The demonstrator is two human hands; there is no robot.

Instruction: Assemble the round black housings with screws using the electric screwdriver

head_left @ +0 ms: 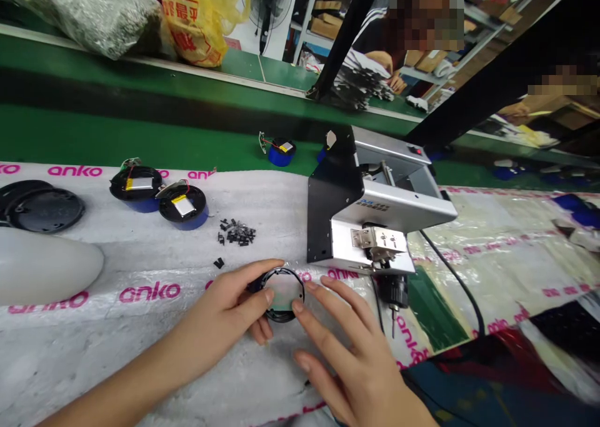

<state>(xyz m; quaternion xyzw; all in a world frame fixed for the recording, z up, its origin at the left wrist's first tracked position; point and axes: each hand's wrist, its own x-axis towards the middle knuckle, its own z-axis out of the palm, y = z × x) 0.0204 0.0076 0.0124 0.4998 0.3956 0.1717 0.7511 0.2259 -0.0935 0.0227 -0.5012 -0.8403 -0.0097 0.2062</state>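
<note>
1. A black ring housing [281,294] with a pale, translucent disc in its middle lies flat on the tabletop [140,352], on foam sheeting printed with pink lettering, just in front of a metal screw-driving machine [375,214].
2. The left hand [225,317] closes on the ring's near-left rim, thumb along the top edge and fingers curled at its side; the right hand [347,346] is open, fingers spread, with one fingertip resting on the ring's right edge.
3. Judged from this view, the work goes best with the ring pinned flat and steady by the left hand while the right presses the disc evenly, so it seats without tilting.
4. The ring looks thin and rigid, with small notches round its inner edge; the disc seems faintly greenish, though its exact fit cannot be made out.
5. The machine's driver bit [392,317] points down just right of the hands.
6. A scatter of small black parts [237,233] lies beyond the ring, one stray piece nearer.
7. Farther left sit two blue-and-black round units [159,199] carrying yellow-labelled batteries, black lids [40,205] and a white dome [42,271].
8. A third blue unit [281,150] rests on the green conveyor [140,139]; another person works behind it.
</note>
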